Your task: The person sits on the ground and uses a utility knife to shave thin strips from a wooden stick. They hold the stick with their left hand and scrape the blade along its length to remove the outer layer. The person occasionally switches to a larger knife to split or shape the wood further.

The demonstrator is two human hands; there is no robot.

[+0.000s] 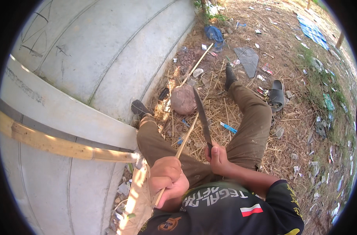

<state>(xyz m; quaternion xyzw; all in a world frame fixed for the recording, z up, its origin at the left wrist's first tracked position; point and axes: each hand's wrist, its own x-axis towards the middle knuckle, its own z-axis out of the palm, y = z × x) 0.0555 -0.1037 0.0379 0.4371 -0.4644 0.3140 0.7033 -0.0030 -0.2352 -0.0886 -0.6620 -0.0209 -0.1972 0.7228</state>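
My left hand (pixel 168 177) is closed in a fist around a thin, pale bamboo strip (pixel 188 135). The strip slants up and away from my lap, and its far end comes to the edge of a rounded brown stone (pixel 184 100) between my legs. In my right hand (pixel 219 158) is a machete (pixel 204 119) with a long dark blade, gripped near my lap. Its blade points away from me, and the tip is beside the stone's right edge. Blade and strip come close together near the stone; whether they touch I cannot tell.
Another pale stick (pixel 200 64) lies beyond the stone. Dry straw and litter cover the ground. A grey slide sandal (pixel 277 96) lies right of my leg. On the left are a concrete wall (pixel 108 51) and a bamboo pole (pixel 69 145). A blue cloth (pixel 214 37) lies farther off.
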